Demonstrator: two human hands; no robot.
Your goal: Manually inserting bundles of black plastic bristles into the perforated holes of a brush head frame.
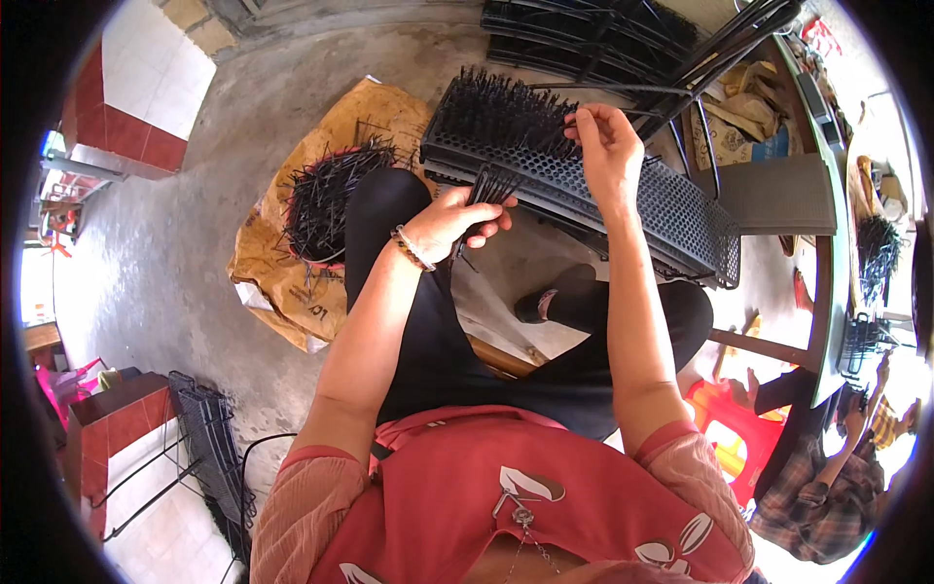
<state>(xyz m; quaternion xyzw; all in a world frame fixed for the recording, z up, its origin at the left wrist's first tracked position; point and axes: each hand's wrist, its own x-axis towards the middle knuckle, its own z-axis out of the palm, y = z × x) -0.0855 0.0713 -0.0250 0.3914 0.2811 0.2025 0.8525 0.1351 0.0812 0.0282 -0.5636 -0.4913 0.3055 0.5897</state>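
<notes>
A long black rack [671,207] with a perforated top lies across in front of me. Thin black sticks [496,105] stand upright in its holes over the left half, packed closely; the right half shows bare holes. My left hand [457,222] is closed around a bundle of similar black sticks [488,195], just off the rack's near edge. Over the rack, at the edge of the standing sticks, my right hand [609,146] pinches with thumb and fingertips; whatever is between them is too small to make out.
Left of my knee, a round basket [341,200] heaped with loose black sticks rests on a brown sack [268,248]. More black racks [584,34] stand at the far side. At right are a green-edged table [829,321], a red plastic stool [730,428] and another person [817,496].
</notes>
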